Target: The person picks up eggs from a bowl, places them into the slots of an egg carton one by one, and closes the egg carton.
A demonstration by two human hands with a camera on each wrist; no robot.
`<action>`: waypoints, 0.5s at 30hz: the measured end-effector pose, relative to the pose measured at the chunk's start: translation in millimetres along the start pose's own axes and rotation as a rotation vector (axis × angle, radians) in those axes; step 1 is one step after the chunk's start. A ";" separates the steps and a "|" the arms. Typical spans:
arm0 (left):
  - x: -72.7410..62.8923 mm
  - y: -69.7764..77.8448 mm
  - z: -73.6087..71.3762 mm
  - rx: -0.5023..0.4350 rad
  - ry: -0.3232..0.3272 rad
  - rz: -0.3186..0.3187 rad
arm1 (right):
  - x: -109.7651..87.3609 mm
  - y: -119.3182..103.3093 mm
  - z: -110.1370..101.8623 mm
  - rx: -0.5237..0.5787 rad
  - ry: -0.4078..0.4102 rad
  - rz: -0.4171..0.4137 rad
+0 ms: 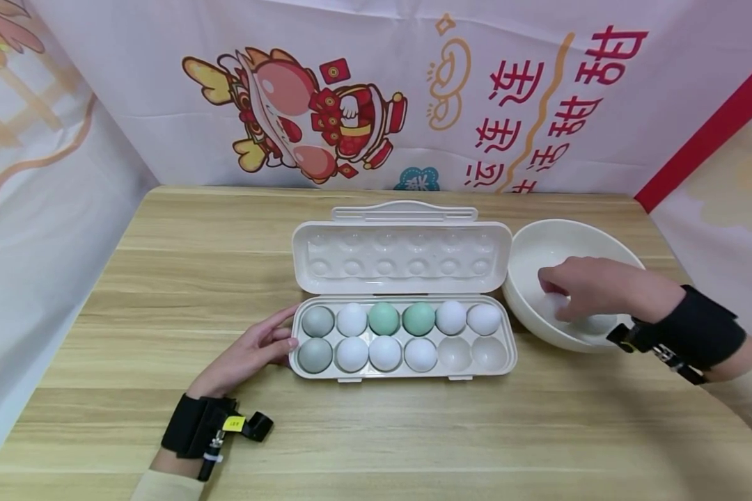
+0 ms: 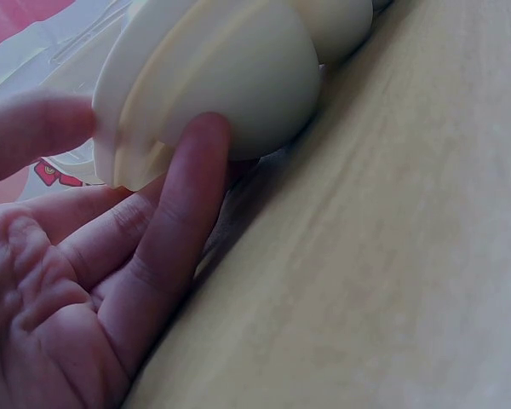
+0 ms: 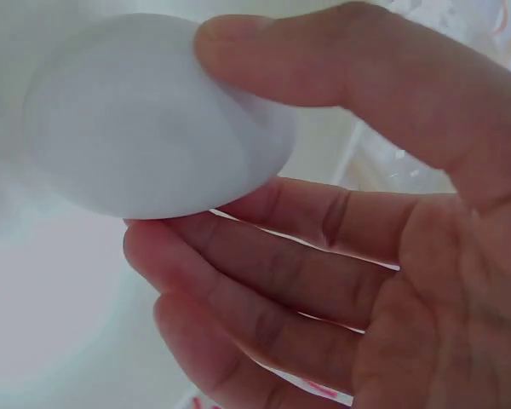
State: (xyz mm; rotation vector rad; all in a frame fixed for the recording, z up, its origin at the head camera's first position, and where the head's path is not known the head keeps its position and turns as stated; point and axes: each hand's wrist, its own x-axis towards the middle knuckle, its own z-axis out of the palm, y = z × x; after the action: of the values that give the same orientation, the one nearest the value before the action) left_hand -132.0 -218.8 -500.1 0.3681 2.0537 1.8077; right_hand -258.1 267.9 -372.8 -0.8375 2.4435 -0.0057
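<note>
A white plastic egg box point(image 1: 404, 374) lies on the table with its lid point(image 1: 402, 280) folded back. White, green and grey-green eggs point(image 1: 384, 319) sit in its two rows; the two front cups at the right end show bare bottoms. My left hand point(image 1: 257, 348) grips the box's left end, thumb at the rim and fingers against the cup's outer wall point(image 2: 255, 77). Inside the white bowl point(image 1: 533, 306), my right hand point(image 1: 592, 282) pinches a white egg point(image 3: 145, 119) between thumb and fingers. Another pale rounded shape point(image 1: 595, 324) lies partly hidden under the right wrist.
The bowl stands right beside the box, touching or nearly touching its lid side. Under everything is a wood-grain table point(image 1: 182, 278). A printed cloth point(image 1: 131, 90) hangs behind the table's back edge, and white cloth borders both sides.
</note>
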 end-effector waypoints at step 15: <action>0.1 0.9 0.3 -0.016 0.002 -0.002 | -24.1 -27.9 -7.0 -0.166 0.203 -0.025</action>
State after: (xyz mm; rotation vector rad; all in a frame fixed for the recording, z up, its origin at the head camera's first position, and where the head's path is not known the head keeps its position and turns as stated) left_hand -131.9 -218.3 -499.3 0.3594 2.0394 1.8225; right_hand -230.1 257.9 -350.0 -0.9826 2.6509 0.1101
